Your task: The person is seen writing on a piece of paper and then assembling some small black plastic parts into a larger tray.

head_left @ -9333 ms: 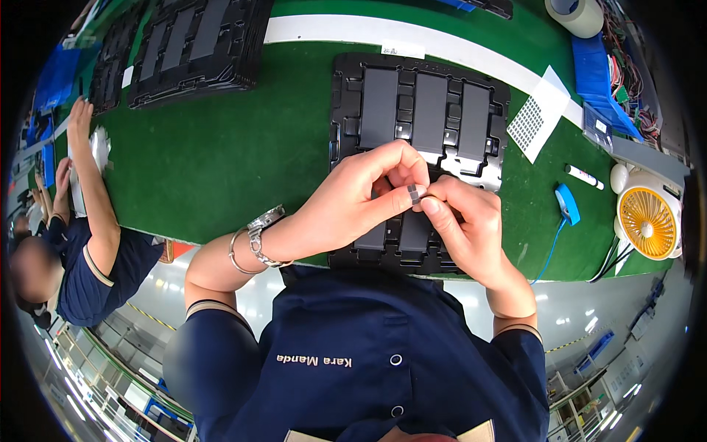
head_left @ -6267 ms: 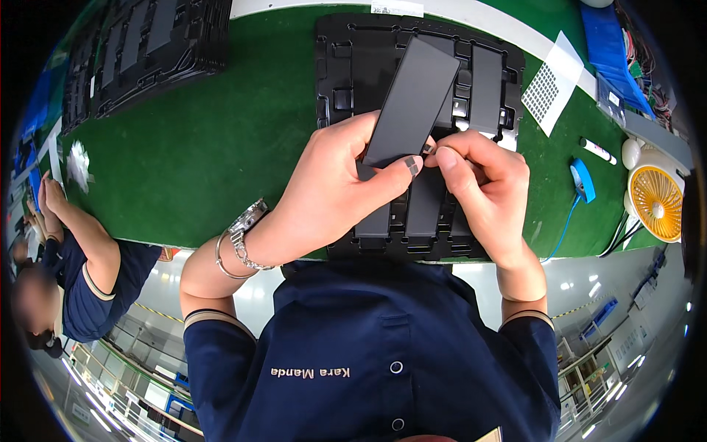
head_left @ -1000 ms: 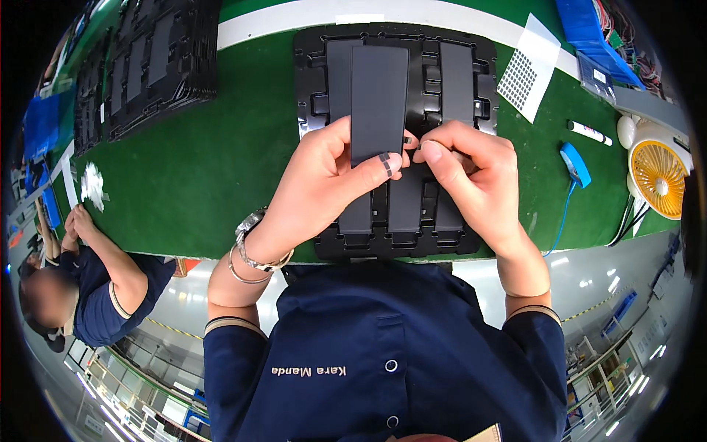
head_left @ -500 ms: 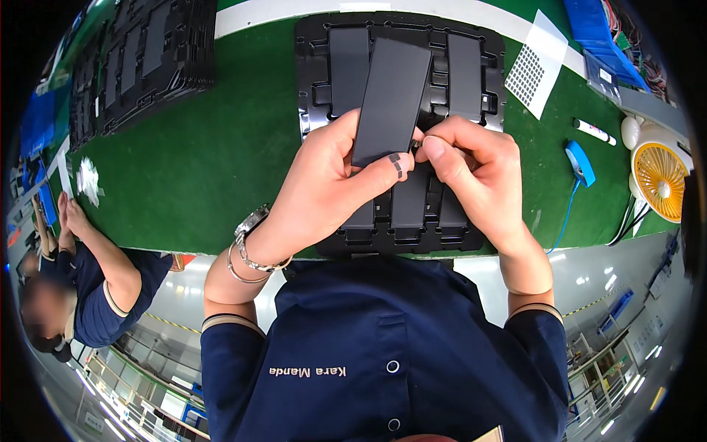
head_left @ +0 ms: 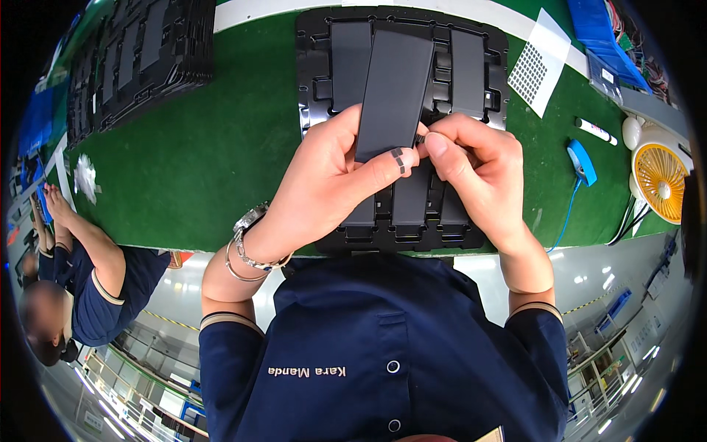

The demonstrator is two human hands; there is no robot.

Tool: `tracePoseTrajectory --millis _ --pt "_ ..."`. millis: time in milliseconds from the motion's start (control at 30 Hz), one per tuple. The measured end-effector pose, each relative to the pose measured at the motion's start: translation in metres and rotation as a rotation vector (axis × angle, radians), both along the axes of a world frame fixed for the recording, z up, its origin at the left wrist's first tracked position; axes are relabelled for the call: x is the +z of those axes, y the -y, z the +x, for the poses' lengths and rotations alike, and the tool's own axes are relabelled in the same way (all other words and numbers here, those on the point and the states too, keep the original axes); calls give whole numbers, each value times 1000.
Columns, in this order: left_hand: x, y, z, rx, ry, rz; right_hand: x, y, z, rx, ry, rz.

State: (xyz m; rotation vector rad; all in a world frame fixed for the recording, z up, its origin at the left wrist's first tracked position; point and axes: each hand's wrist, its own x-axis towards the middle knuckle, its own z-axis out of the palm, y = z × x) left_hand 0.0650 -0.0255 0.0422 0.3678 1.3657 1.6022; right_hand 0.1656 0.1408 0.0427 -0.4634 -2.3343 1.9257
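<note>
My left hand (head_left: 324, 173) is closed round a flat black rectangular pack (head_left: 394, 92), looking like a battery pack, held tilted above a black moulded tray (head_left: 315, 51). Small dark sticker-like pieces (head_left: 399, 162) sit on the left thumb. My right hand (head_left: 475, 158) pinches at a small dark part (head_left: 420, 138) by the pack's lower right corner; fingertips hide most of it, perhaps a lead or connector. More such packs lie in the tray's slots, one black pack (head_left: 468, 74) at the right and several partly hidden under my hands.
Stacked black trays (head_left: 147, 62) stand at the far left. On the right lie a white sheet of small black squares (head_left: 540, 66), a marker (head_left: 595, 131), a blue cabled device (head_left: 580, 163) and a yellow fan (head_left: 658, 183). A co-worker (head_left: 96, 287) sits left, near clear plastic (head_left: 85, 179).
My hands and the pack have shifted only slightly, the right fingertips still pinching by its corner. At the left, the co-worker's hands have moved up and away.
</note>
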Motion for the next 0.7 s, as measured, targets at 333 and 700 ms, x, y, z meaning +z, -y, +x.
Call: tracePoseTrajectory --millis 333,700 --pt "1 0 1 12 5 -21 -1 1 0 -13 -2 -5" --pt "1 -1 1 11 -11 -31 1 1 -1 -3 11 24"
